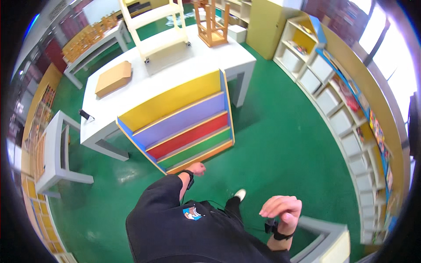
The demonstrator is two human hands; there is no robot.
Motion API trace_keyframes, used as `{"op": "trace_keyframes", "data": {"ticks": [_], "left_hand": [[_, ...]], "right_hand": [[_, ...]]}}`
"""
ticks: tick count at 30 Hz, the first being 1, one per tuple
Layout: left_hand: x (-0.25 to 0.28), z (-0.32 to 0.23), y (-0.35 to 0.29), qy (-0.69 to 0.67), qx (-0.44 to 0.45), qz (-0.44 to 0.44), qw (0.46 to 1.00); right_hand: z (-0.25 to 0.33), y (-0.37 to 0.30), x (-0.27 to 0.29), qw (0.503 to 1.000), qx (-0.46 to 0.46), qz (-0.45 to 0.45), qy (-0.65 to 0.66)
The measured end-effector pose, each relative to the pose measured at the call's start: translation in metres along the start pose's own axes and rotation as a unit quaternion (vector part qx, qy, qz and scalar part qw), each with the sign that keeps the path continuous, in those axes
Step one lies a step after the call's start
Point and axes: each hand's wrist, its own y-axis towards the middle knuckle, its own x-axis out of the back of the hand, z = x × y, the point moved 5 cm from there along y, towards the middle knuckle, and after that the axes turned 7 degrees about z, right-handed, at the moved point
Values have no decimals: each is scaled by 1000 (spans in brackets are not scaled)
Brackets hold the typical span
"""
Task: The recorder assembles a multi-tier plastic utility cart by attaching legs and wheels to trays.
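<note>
Loosely, my right hand [283, 208] curves, thumb and fingers apart; from my left hand [198, 169], whose grip I can't tell, the yellow-purple-red-green, wood-edged tiered rack [188, 136] stands at eleven o'clock.

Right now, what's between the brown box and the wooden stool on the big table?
In the head view, a cream cart stands on the big table between the brown box and the wooden stool.

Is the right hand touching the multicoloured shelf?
No, the right hand is apart from the multicoloured shelf, with green floor showing between them.
</note>
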Motion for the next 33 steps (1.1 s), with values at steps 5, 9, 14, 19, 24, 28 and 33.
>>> {"op": "trace_keyframes", "data": {"ticks": [5,9,14,19,24,28,33], "left_hand": [[-17,-29,15,-105,48,-37,993],[-24,-47,30,-73,129,-113,982],[-9,-81,62,-90,224,-184,953],[40,-154,145,-17,250,-261,932],[147,-407,257,-72,-103,-224,967],[211,-565,336,-115,-182,-201,956],[279,-662,422,-103,-204,-190,955]], "right_hand": [[-21,-2,174,966,-189,-53,-169],[-41,16,305,935,-308,-103,-145],[-81,69,428,911,-384,-65,-132],[-124,115,505,865,-436,73,-237],[-123,152,599,875,-444,47,-189],[-100,211,662,872,-462,23,-158],[-112,304,704,875,-448,180,-30]]}}
